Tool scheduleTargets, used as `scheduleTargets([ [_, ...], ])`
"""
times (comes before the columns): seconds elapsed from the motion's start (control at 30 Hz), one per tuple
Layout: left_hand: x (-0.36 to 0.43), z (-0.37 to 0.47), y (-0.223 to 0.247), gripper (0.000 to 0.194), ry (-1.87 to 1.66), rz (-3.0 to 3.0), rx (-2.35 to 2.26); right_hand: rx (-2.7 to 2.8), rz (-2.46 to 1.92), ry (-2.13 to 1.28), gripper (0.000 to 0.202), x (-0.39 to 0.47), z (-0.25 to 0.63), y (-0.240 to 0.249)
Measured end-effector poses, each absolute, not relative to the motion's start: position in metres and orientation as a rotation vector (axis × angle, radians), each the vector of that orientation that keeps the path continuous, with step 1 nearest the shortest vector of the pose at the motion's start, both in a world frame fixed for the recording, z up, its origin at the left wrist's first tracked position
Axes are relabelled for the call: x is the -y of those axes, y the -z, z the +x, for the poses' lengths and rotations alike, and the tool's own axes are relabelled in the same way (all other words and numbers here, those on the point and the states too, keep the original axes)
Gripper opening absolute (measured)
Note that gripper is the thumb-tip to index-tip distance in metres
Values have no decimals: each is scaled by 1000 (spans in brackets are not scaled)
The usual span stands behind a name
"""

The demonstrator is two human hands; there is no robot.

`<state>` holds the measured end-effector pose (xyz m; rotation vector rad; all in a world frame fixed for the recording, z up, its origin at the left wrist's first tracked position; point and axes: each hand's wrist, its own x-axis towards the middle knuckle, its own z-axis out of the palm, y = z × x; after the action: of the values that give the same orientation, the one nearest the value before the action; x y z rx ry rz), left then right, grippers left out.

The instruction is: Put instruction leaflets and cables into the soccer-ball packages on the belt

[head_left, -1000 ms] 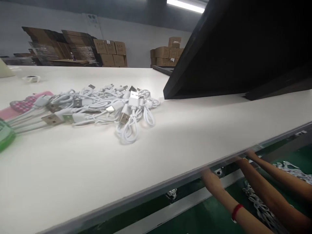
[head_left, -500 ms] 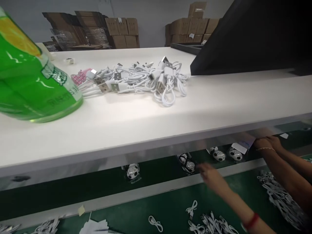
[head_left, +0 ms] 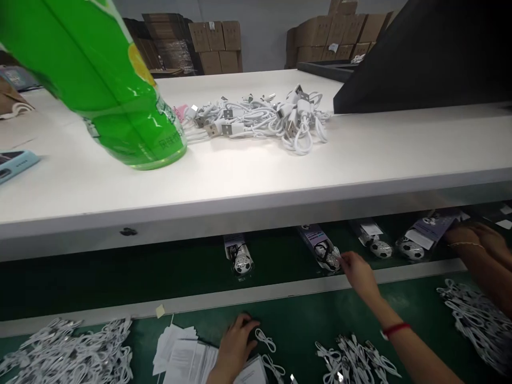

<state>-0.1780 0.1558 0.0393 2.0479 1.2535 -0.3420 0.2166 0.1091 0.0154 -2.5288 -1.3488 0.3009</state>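
My left hand (head_left: 234, 346) is curled between the leaflets (head_left: 186, 362) and a coiled cable (head_left: 267, 341) on the near bench (head_left: 304, 320), its grip not determinable; a sideways sweep could scatter the leaflets or snag the cable. Farther right, my right hand (head_left: 360, 273), apart from the left, has its fingertips at the ball pack's near end (head_left: 331, 261); I cannot tell whether they grip, and an off-centre pull could skew the pack.

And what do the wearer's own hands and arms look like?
Neither hand is gloved. The right hand has a red band at its wrist, with a small pale piece by it, and no sleeve in view. The left hand shows no band or sleeve.
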Motion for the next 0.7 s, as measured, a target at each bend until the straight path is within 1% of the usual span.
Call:
scheduleTargets([
  [0.07, -162, -160, -43, 33, 459, 2136, -1186, 1368, -2563, -325, 31, -132, 225, -15],
  [0.13, -163, -152, -45, 27, 487, 2151, -1166, 1422, -2560, -336, 33, -146, 223, -13],
  [0.23, -158, -171, -48, 39, 433, 2118, -1236, 1452, -2567, -261, 38, -144, 202, -11],
  [0.3, -149, -205, -49, 42, 266, 2120, -1459, 1494, -2488, -279, 41, -131, 172, -11],
  [0.33, -142, -227, -48, 40, 167, 2106, -1634, 1539, -2398, -354, 41, -124, 151, -11],
  [0.37, -134, -250, -45, 40, 96, 2067, -1827, 1602, -2252, -513, 41, -116, 125, -12],
  [0.43, -117, -293, -35, 46, 144, 1880, -2179, 1659, -1997, -897, 39, -103, 63, -17],
  [0.47, -108, -311, -29, 48, 198, 1791, -2251, 1641, -1926, -1030, 37, -100, 29, -21],
  [0.57, -92, -341, -11, 51, 207, 1710, -2237, 1592, -1759, -1266, 34, -103, -64, -36],
  [0.7, -90, -348, 1, 49, -19, 1885, -2115, 1519, -1638, -1380, 36, -123, -138, -47],
])
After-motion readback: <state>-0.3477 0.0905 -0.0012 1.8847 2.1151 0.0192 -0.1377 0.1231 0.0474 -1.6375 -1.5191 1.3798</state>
